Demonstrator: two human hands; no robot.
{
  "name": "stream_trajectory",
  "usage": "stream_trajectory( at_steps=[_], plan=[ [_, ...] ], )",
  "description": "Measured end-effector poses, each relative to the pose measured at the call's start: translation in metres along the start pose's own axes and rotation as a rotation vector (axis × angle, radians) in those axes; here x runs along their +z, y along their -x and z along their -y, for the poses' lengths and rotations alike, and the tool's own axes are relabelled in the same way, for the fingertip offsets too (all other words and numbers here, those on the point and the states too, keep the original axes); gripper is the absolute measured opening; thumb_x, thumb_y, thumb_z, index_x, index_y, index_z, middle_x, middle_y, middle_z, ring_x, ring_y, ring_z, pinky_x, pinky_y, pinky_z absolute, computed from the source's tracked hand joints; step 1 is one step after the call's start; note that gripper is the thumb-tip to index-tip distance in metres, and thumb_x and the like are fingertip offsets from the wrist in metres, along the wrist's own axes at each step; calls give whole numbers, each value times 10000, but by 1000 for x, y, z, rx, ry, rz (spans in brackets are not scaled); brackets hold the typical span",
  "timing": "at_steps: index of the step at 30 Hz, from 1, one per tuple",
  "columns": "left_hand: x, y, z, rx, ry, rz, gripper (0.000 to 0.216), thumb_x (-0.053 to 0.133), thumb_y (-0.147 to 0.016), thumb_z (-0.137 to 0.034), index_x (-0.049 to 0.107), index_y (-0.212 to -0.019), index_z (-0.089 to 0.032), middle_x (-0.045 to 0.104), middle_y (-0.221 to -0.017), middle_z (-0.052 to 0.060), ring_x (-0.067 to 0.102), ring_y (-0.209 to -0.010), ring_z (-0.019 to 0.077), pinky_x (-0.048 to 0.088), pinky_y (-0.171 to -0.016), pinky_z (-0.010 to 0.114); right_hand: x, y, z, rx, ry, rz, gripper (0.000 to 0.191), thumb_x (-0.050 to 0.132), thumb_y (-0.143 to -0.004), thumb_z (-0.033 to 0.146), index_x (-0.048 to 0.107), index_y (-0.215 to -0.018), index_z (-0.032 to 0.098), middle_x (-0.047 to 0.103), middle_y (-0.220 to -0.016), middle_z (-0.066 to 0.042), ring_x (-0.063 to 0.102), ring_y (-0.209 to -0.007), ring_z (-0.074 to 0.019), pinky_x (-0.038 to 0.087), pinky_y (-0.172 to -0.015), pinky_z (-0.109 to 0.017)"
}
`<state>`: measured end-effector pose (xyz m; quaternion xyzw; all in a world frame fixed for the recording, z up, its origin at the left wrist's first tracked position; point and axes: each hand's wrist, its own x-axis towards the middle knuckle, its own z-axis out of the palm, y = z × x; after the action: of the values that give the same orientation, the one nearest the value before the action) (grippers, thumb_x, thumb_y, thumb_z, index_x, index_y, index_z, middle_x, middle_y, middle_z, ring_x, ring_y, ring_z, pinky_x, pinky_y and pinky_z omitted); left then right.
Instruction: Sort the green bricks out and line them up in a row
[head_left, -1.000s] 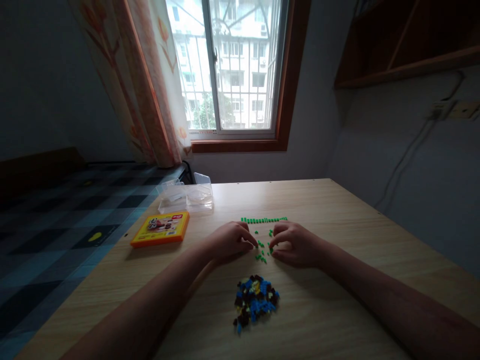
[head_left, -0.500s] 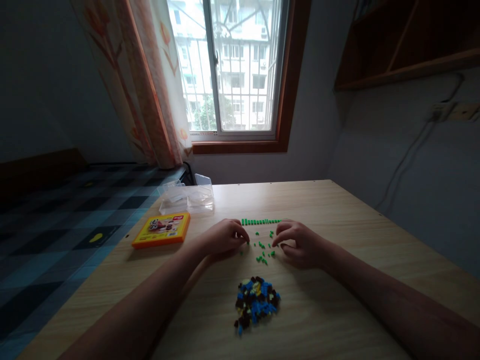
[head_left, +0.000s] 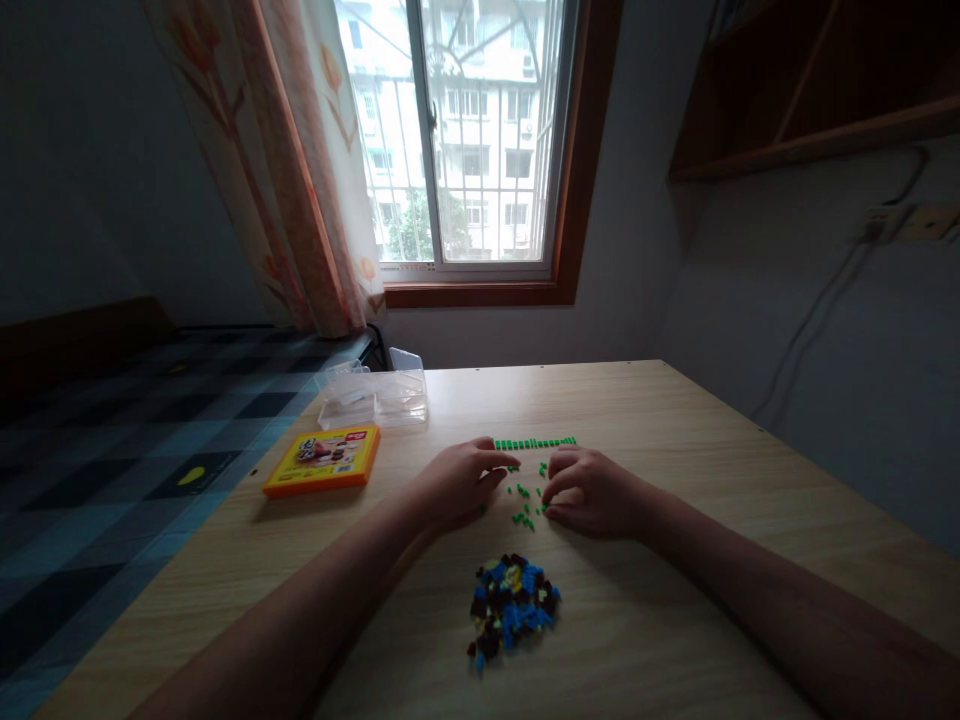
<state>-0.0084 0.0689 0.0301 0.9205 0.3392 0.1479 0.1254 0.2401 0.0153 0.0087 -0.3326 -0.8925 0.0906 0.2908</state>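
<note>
My left hand (head_left: 466, 482) rests beside the loose green toy bricks, thumb and index finger apart; its index fingertip is over a small green brick (head_left: 514, 468). Across from it, my right hand (head_left: 596, 490) has thumb and index fingertips closed around a green brick (head_left: 545, 508) at the table surface. Between the hands lie several scattered green bricks (head_left: 523, 491). Just beyond the fingers, a row of green bricks (head_left: 532, 443) runs from side to side, its left end partly behind my left hand.
A heap of blue, brown and yellow bricks (head_left: 514, 605) lies on the wooden table (head_left: 675, 600) nearer to me. To the left are a yellow and orange box (head_left: 322, 460) and clear plastic containers (head_left: 375, 398). A bed (head_left: 150, 440) stands left of the table.
My left hand has moved right and slightly away from me, its fingers spreading. My right hand's fingertips have come down and together at a green brick, baring the right end of the row.
</note>
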Motion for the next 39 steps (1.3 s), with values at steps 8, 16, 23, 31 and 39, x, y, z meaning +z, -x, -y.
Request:
stream_trajectory(
  at_steps=[8, 16, 23, 31, 39],
  plan=[
    [11, -1, -17, 23, 11, -54, 206, 590, -891, -274, 783, -963, -272, 658, -928, 45, 599, -734, 149, 445, -708, 266, 0, -1, 3, 0, -4, 1, 104, 701, -772, 157, 755, -800, 242, 665, -805, -25, 591, -770, -160, 461, -744, -297],
    [18, -2, -22, 0, -8, -39, 175, 631, -858, -290, 785, -940, -293, 664, -936, 34, 607, -762, 169, 446, -713, 279, -1, -1, -16, 57, 12, -118, 69, 694, -807, 200, 759, -800, 224, 652, -768, -48, 580, -767, -172, 456, -706, -294],
    [22, -3, -24, -14, -40, -37, 153, 636, -842, -279, 780, -894, -292, 665, -932, 21, 619, -777, 176, 458, -733, 283, 3, 0, -42, 135, 149, -192, 65, 694, -801, 206, 757, -790, 211, 659, -797, -57, 582, -802, -187, 465, -739, -315],
    [22, -6, -13, -27, 82, -103, 112, 654, -837, -247, 761, -870, -258, 652, -921, 17, 610, -758, 146, 462, -737, 256, 2, 3, -48, 136, 180, -227, 119, 668, -847, 273, 769, -883, 222, 673, -857, -77, 603, -836, -206, 498, -772, -348],
    [14, -7, 15, -184, 10, -167, 152, 608, -866, -263, 757, -864, -234, 667, -950, 35, 604, -729, 148, 445, -703, 259, -4, 8, -51, 136, 184, -253, 140, 626, -855, 218, 766, -847, 216, 678, -846, -71, 606, -820, -199, 496, -765, -349]
  ],
)
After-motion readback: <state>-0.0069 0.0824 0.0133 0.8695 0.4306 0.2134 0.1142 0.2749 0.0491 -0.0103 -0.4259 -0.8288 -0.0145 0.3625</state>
